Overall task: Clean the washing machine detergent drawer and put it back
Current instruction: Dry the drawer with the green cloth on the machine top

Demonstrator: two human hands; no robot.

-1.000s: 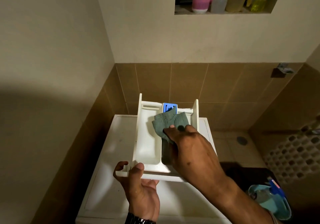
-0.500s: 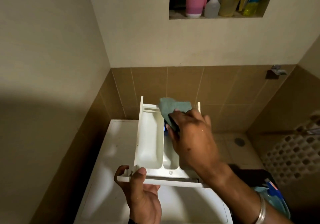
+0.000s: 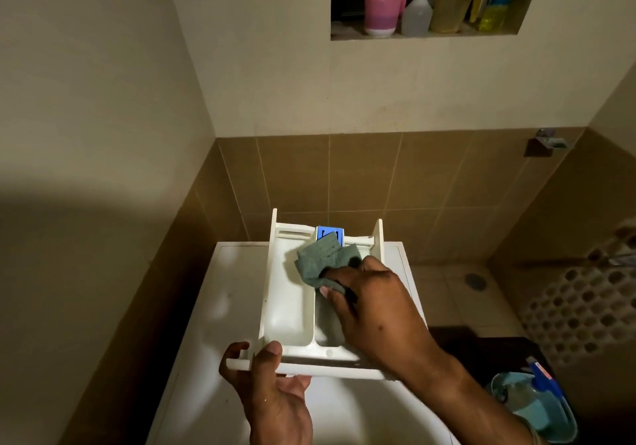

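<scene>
Overhead, 4 niche containers [image 3: 430,7] – left hand [image 3: 275,396] fingers gripping drawer [image 3: 289,307], right hand [image 3: 375,310] fingers pinching cloth [image 3: 316,259], hiding compartment.

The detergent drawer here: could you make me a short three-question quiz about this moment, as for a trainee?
1. True or false: the detergent drawer is seated in the washing machine.
2. Which hand presses the green cloth into the drawer? A) the left hand B) the right hand
3. Fill in: the small insert at the drawer's far end is coloured ____.

Key: 1 false, it is out and held above the machine's top; 2 B, while the left hand grips the front panel; 3 blue.
</scene>
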